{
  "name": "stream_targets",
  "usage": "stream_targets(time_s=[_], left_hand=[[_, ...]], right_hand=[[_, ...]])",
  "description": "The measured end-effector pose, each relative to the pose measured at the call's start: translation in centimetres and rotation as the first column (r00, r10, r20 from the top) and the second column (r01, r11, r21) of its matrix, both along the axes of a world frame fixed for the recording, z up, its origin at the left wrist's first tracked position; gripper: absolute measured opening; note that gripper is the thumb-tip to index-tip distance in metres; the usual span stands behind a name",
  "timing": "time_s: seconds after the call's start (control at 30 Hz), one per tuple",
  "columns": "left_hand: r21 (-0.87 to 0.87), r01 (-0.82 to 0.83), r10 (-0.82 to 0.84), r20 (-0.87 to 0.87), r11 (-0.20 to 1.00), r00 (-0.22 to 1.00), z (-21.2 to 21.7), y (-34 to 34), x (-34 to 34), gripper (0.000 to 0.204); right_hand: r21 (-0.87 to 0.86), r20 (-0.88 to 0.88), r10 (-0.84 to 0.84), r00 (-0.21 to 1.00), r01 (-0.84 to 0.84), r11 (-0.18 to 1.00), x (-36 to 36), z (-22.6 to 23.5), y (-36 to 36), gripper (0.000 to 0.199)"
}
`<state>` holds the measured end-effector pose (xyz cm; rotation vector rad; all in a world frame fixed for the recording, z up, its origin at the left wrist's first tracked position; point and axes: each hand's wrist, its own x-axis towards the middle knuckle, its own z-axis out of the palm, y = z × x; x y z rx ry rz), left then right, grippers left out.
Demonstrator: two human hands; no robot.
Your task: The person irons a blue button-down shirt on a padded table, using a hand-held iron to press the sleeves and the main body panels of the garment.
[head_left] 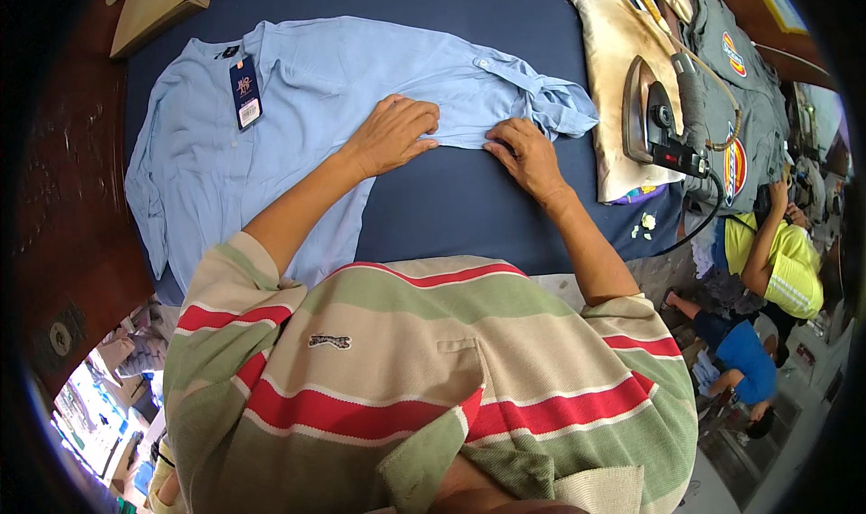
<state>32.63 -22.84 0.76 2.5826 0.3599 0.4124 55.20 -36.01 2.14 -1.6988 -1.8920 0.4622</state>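
Observation:
A light blue long-sleeved shirt (298, 72) lies spread on a dark blue cloth-covered table (433, 216), its collar toward the upper left. One sleeve stretches right and ends in a rolled, bunched cuff (559, 108) with a button tab. My left hand (394, 135) is closed, its curled fingers gripping the sleeve's near edge close to the body of the shirt. Nearer the cuff, my right hand (526, 156) pinches the same edge. Cloth shows between the two hands. A dark blue paper tag (246, 95) hangs at the shirt's front opening.
An iron (658, 122) with a cord and hose rests on a scorched cream pad (609, 72) at the right. Dark grey garments (753, 108) lie beyond it. An opened cardboard box (162, 9) is at the upper left. Other people (785, 261) sit lower right.

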Motion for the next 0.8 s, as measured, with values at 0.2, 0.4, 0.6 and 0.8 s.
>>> stream_targets(time_s=[0.2, 0.4, 0.6, 0.8], left_hand=[[0.008, 0.001, -0.001, 0.013, 1.0, 1.0, 0.2, 0.1, 0.3, 0.011], [-0.067, -0.046, 0.042, -0.061, 0.997, 0.997, 0.5, 0.0, 0.5, 0.013], [-0.094, -0.117, 0.107, -0.104, 0.989, 0.989, 0.4, -0.3, 1.0, 0.015], [0.038, -0.137, 0.138, -0.031, 0.99, 0.99, 0.1, -1.3, 0.7, 0.018]], right_hand=[[0.103, 0.1, 0.104, 0.989, -0.115, 0.988, 0.7, -0.3, -0.5, 0.014], [-0.06, 0.074, 0.23, 0.97, -0.226, 0.972, 1.2, 1.1, -0.8, 0.012], [-0.139, 0.148, 0.218, 0.965, -0.198, 0.97, 0.2, 2.3, -1.5, 0.011], [0.021, -0.074, -0.01, 0.997, 0.012, 1.0, -3.6, 1.7, 4.7, 0.012]])
